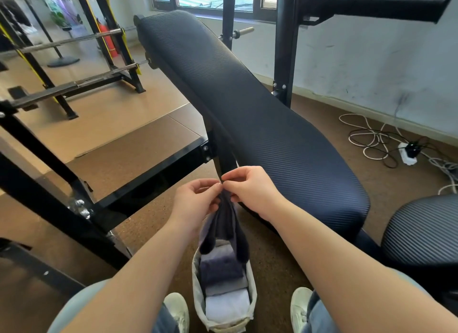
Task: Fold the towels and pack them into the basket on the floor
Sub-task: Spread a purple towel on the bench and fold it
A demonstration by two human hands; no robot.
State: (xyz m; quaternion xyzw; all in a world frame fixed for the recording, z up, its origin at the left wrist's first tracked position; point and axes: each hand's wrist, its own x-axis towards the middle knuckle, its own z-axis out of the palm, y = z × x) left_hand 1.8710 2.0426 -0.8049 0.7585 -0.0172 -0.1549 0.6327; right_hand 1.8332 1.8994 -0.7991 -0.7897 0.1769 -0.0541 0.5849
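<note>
A gym room is seen, with tan tiles and a brown carpeted floor [285, 265]; a padded weight bench [235, 97] is stretched from the middle toward the window, and a barbell rack [106, 47] is stood at the far left; a white cable [359, 134] and a power strip [407, 153] are left on the carpet by the right wall. A pale fabric basket [197, 290] is set on the floor between two white shoes [177, 308]; folded towels are packed inside it in a row, a white one [226, 305] nearest and a dark purple-grey one [220, 268] farther in. A dark towel [224, 221] is held up above the basket's far end; its top edge is pinched by the left hand [195, 201] and by the right hand [250, 189], whose fingertips are brought almost together; the cloth is hung down in narrow folds, and its lower ends are draped over the basket's far rim.
</note>
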